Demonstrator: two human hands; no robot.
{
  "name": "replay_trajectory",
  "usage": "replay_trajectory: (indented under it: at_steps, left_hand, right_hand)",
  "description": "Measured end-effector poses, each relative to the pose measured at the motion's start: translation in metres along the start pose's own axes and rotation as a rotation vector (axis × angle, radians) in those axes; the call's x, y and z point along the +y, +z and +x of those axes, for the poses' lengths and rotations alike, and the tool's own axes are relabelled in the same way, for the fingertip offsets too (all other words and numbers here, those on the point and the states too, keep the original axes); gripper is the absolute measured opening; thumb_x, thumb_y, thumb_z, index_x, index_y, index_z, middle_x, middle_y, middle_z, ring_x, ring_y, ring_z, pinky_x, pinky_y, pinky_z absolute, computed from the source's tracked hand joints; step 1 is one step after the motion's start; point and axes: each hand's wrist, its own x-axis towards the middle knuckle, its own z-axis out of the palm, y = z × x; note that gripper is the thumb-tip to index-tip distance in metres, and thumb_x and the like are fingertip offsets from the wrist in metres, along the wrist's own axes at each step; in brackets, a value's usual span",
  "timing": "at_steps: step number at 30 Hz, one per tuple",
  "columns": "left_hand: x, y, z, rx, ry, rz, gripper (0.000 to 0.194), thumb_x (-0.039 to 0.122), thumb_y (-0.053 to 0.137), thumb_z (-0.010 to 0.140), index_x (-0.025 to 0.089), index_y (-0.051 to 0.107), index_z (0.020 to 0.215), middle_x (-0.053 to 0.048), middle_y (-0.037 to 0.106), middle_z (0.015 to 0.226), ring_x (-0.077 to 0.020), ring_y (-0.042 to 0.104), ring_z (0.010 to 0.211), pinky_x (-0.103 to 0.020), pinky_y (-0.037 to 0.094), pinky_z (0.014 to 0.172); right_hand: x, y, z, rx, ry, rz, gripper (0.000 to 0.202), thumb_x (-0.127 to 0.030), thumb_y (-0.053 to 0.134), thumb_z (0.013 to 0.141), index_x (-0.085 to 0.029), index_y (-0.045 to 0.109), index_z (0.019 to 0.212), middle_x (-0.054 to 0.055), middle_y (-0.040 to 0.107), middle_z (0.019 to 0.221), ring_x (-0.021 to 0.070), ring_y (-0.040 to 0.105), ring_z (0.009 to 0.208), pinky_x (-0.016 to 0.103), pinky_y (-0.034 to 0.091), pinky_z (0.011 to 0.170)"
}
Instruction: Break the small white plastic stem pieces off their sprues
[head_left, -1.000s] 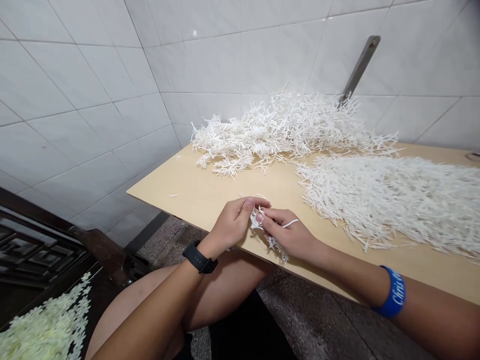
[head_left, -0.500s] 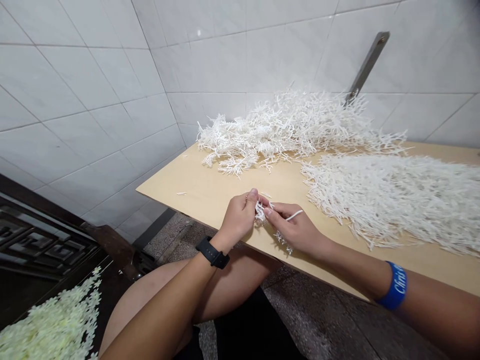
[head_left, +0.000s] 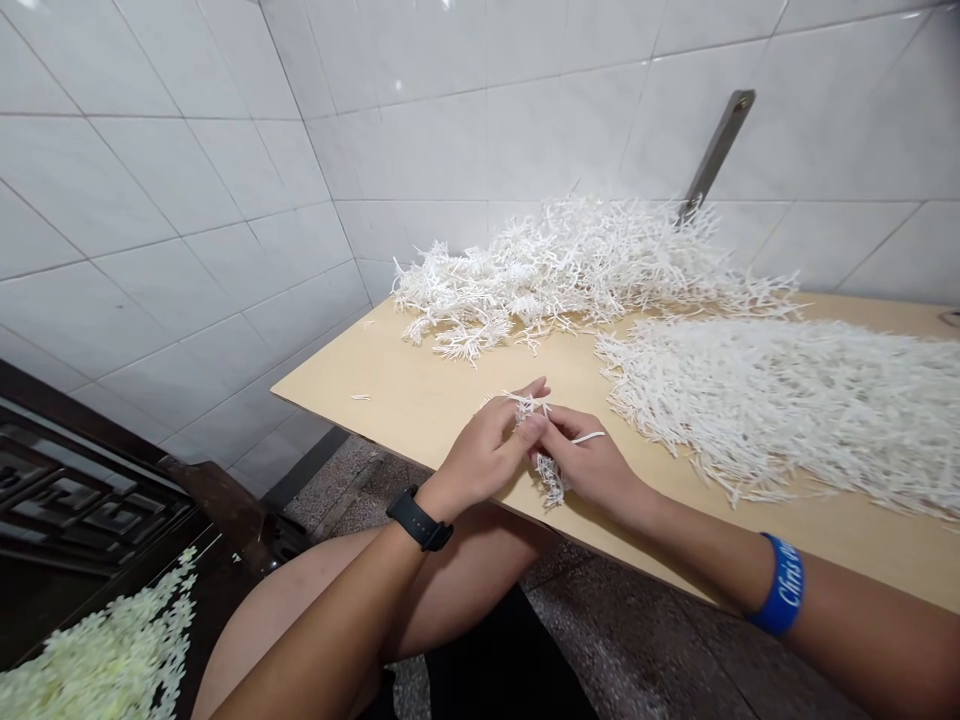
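Note:
My left hand [head_left: 491,445] and my right hand [head_left: 589,455] meet above the front edge of the wooden table. Between them is a white branching sprig [head_left: 551,482], its bushy end hanging below my right fingers. The right hand is closed in a pinch on it, and one pale stem [head_left: 589,437] pokes out past its knuckles. My left thumb and fingers close round the upper tips of the sprig, close against the right fingertips. Exactly where the fingers grip is partly hidden.
A tall heap of white branching sprigs [head_left: 570,265] lies along the tiled wall. Nearer on the right, a flat pile of white stems [head_left: 787,410] spreads over the table [head_left: 330,385]. At lower left are small pale-green blossoms [head_left: 112,655]. A metal bar [head_left: 716,155] leans against the wall.
My left hand has rolled over, its thumb coming down against the right fingertips. The sprig's bushy end now shows more below the hands. The view has tilted up slightly.

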Motion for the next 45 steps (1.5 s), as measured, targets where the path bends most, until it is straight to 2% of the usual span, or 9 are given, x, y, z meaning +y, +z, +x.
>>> replay_trajectory:
  at_steps: [7, 15, 20, 23, 27, 32, 38, 42, 45]
  left_hand:
    - [-0.004, 0.000, 0.000, 0.190, -0.114, 0.140, 0.044, 0.038, 0.033, 0.098, 0.015, 0.070, 0.104, -0.009, 0.074, 0.099, -0.0202, 0.067, 0.090, -0.031, 0.049, 0.082]
    - [-0.001, 0.001, 0.002, 0.324, -0.180, 0.241, 0.044, 0.038, 0.035, 0.096, 0.016, 0.065, 0.073, -0.003, 0.066, 0.065, -0.0163, 0.058, 0.061, -0.026, 0.040, 0.060]
    - [-0.002, 0.003, 0.004, 0.352, -0.205, 0.255, 0.044, 0.038, 0.035, 0.096, 0.017, 0.057, 0.064, -0.001, 0.058, 0.057, -0.0146, 0.052, 0.057, -0.026, 0.035, 0.057]
    - [-0.003, 0.001, 0.004, 0.277, -0.161, 0.225, 0.044, 0.040, 0.036, 0.096, 0.016, 0.059, 0.066, 0.000, 0.058, 0.059, -0.0140, 0.051, 0.058, -0.025, 0.037, 0.057]
    - [-0.003, -0.004, 0.004, 0.159, -0.081, 0.020, 0.041, 0.040, 0.037, 0.096, 0.014, 0.069, 0.090, -0.005, 0.071, 0.085, -0.0176, 0.063, 0.082, -0.026, 0.046, 0.075]
    - [0.001, -0.006, 0.003, 0.079, -0.082, -0.070, 0.040, 0.039, 0.038, 0.096, 0.015, 0.070, 0.104, -0.008, 0.071, 0.106, -0.0198, 0.064, 0.099, -0.029, 0.047, 0.090]
    - [-0.001, -0.005, 0.002, 0.206, -0.146, 0.065, 0.038, 0.036, 0.042, 0.094, 0.013, 0.066, 0.074, -0.003, 0.064, 0.067, -0.0144, 0.058, 0.064, -0.025, 0.044, 0.062]
    - [-0.007, -0.006, 0.008, 0.402, -0.269, -0.154, 0.037, 0.033, 0.040, 0.093, 0.015, 0.058, 0.067, 0.001, 0.053, 0.054, -0.0097, 0.050, 0.050, -0.022, 0.043, 0.052]
    - [-0.008, -0.006, 0.011, 0.392, -0.283, -0.318, 0.030, 0.034, 0.048, 0.090, 0.013, 0.063, 0.075, 0.000, 0.058, 0.061, -0.0085, 0.055, 0.052, -0.021, 0.048, 0.054]
  right_hand:
    - [0.000, 0.002, -0.003, -0.120, 0.091, -0.026, 0.039, -0.046, 0.048, 0.089, -0.020, 0.043, 0.060, -0.005, 0.040, 0.052, 0.0100, 0.039, 0.047, 0.024, 0.034, 0.046]
    - [-0.003, -0.001, 0.001, -0.106, 0.025, -0.041, 0.039, -0.044, 0.048, 0.088, -0.020, 0.042, 0.058, -0.004, 0.037, 0.054, 0.0102, 0.034, 0.050, 0.025, 0.029, 0.047]
    - [-0.002, -0.001, 0.001, -0.084, 0.010, -0.050, 0.040, -0.045, 0.050, 0.086, -0.020, 0.039, 0.056, -0.005, 0.034, 0.053, 0.0095, 0.031, 0.051, 0.025, 0.026, 0.047]
    - [-0.003, -0.001, 0.001, -0.076, 0.088, -0.016, 0.043, -0.050, 0.051, 0.084, -0.020, 0.039, 0.056, -0.005, 0.035, 0.052, 0.0096, 0.032, 0.049, 0.025, 0.027, 0.046]
    - [-0.005, -0.002, 0.006, -0.084, 0.166, 0.013, 0.048, -0.056, 0.050, 0.084, -0.020, 0.042, 0.053, -0.004, 0.038, 0.051, 0.0100, 0.035, 0.049, 0.025, 0.031, 0.048]
    - [-0.005, -0.004, 0.012, -0.238, 0.105, -0.030, 0.046, -0.053, 0.050, 0.086, -0.019, 0.048, 0.056, -0.004, 0.039, 0.051, 0.0098, 0.034, 0.049, 0.026, 0.028, 0.049]
    - [-0.003, -0.004, 0.008, -0.257, 0.043, -0.092, 0.046, -0.047, 0.047, 0.088, -0.020, 0.038, 0.051, -0.006, 0.031, 0.047, 0.0084, 0.029, 0.046, 0.025, 0.026, 0.049]
    - [-0.004, -0.004, 0.000, -0.318, 0.032, -0.111, 0.045, -0.046, 0.047, 0.089, -0.018, 0.048, 0.054, -0.003, 0.045, 0.048, 0.0094, 0.040, 0.046, 0.024, 0.030, 0.048]
    - [-0.003, -0.005, -0.003, -0.256, 0.086, -0.037, 0.046, -0.051, 0.047, 0.088, -0.018, 0.050, 0.056, -0.002, 0.048, 0.049, 0.0098, 0.043, 0.044, 0.023, 0.033, 0.046]
